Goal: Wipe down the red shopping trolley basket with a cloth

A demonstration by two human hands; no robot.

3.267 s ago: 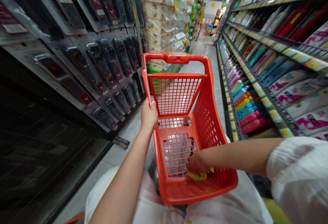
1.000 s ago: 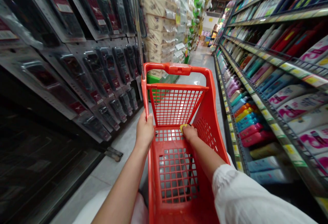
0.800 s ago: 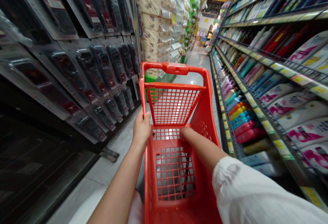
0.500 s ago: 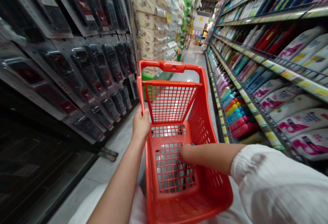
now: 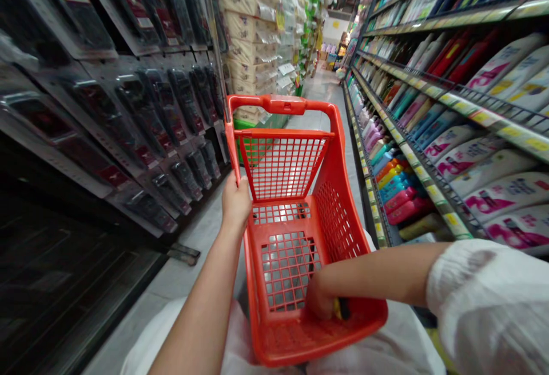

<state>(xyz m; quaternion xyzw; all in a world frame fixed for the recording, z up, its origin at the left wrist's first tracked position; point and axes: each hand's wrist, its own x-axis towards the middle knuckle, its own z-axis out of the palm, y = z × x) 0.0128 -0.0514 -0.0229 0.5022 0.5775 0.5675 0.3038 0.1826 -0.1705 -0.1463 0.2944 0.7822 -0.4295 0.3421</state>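
A red plastic shopping cart basket [image 5: 338, 192] stands in front of me in a store aisle. My left hand [image 5: 235, 203] is closed around the basket's left rim. Deep in the basket's near right corner, my right hand [image 5: 318, 298] is curled over a small yellow thing [image 5: 337, 308] that looks like a cloth, pressing it against the floor of the basket. Most of the yellow thing is hidden under the fingers. A white sleeve covers my right upper arm.
Dark hanging packages [image 5: 171, 106] fill the racks on the left. Shelves of colourful bottles and packs [image 5: 429, 129] line the right side. The tiled aisle floor [image 5: 334, 89] runs ahead, with stacked boxes [image 5: 246, 38] at the far left.
My right hand with the yellow thing went from the basket's far end back along the floor to the near right corner. The left hand kept its grip on the rim.
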